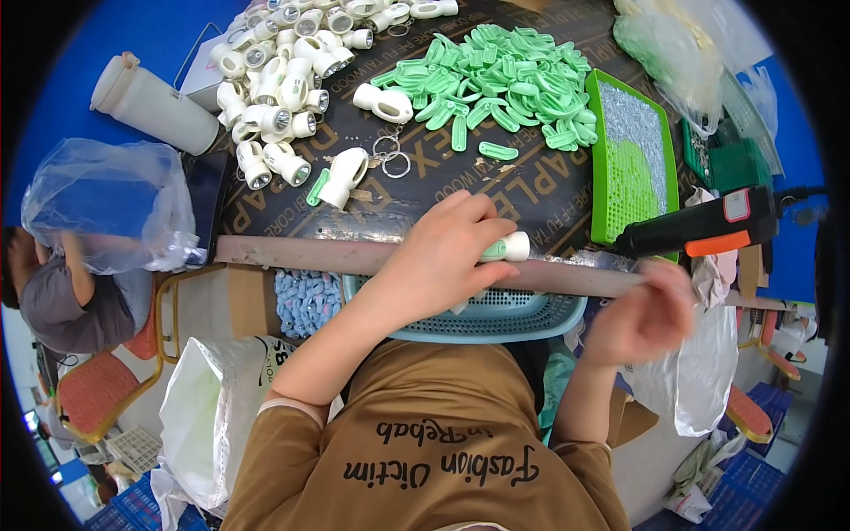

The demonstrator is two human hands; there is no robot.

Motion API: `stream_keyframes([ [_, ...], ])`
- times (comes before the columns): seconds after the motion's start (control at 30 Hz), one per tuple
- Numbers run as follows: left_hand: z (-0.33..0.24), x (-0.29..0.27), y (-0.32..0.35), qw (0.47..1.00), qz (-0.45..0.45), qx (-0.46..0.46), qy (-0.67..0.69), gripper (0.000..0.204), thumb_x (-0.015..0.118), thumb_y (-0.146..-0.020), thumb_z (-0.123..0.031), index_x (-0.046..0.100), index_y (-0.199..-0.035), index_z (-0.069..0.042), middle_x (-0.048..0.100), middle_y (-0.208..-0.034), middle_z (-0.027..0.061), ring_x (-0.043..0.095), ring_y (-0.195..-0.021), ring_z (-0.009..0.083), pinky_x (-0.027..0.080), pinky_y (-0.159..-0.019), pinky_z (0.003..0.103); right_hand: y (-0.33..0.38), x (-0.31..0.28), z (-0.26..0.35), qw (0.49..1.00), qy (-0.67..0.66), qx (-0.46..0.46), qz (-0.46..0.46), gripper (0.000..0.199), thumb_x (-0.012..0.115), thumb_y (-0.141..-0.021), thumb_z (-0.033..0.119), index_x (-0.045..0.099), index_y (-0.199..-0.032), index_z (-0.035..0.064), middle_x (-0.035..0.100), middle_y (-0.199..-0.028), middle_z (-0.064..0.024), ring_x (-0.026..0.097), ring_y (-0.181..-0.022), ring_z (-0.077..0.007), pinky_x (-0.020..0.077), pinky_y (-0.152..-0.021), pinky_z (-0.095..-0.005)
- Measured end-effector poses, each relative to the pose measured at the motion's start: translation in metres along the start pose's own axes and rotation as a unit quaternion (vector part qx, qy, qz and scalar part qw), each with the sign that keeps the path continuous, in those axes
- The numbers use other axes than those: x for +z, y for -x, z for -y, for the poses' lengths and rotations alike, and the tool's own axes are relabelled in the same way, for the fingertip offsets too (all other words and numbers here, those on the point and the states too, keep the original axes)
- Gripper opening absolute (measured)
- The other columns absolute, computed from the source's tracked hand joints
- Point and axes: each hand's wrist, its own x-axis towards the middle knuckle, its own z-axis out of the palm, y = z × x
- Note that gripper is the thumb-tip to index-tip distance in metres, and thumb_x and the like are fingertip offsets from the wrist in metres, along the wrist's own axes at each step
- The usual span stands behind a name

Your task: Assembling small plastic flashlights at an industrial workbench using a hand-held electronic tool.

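My left hand (443,252) is closed around a small white keychain flashlight (517,246) at the table's front edge; a light green piece shows on its side. Blurred by motion, my right hand (651,314) hovers off the table edge, below a black electric screwdriver (699,226) with an orange trigger, and its fingers are unclear. Beyond my left hand lie a white flashlight with a green piece against it (343,177) and another with a key ring (382,103). Light green oval plastic pieces (496,75) are heaped at the far middle.
White flashlights (292,80) pile up at the far left beside a white tumbler (155,102). A green tray (596,168) of small silvery screws stands right. Below the edge hangs a blue-grey basket (531,326). Plastic bags (111,203) and a seated person (66,292) are at left.
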Motion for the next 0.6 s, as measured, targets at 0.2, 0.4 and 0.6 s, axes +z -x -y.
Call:
stream_keyframes([
  [0.2,0.004,0.015,-0.003,1.0,-0.01,0.0,0.007,0.035,0.07,-0.069,-0.019,0.062,-0.099,-0.004,0.053,-0.086,0.0092,0.051,-0.082,0.0265,0.043,-0.072,0.036,-0.049,-0.034,-0.032,0.941,-0.238,0.236,0.042,0.062,0.055,-0.086,0.012,0.019,-0.136,-0.0006,0.041,-0.126,-0.0212,0.042,-0.118,-0.032,0.0315,-0.101,-0.0418],
  [0.4,0.007,0.019,-0.005,1.0,-0.01,0.022,-0.001,0.034,0.07,-0.07,-0.02,0.062,-0.098,-0.003,0.054,-0.085,0.0089,0.051,-0.082,0.0263,0.043,-0.071,0.036,-0.045,-0.048,-0.048,0.891,-0.3,0.303,0.157,0.063,0.062,-0.08,0.011,0.028,-0.131,-0.0006,0.047,-0.119,-0.0181,0.051,-0.107,-0.0318,0.0386,-0.095,-0.0458],
  [0.6,0.006,0.017,-0.006,1.0,0.002,0.017,-0.018,0.033,0.07,-0.07,-0.021,0.062,-0.097,-0.003,0.054,-0.083,0.0084,0.051,-0.079,0.026,0.043,-0.069,0.035,-0.059,-0.05,-0.034,0.88,-0.371,0.264,0.135,0.064,0.077,-0.061,0.025,0.044,-0.111,0.0027,0.033,-0.087,-0.0012,0.034,-0.075,-0.0123,0.0342,-0.059,-0.0223],
])
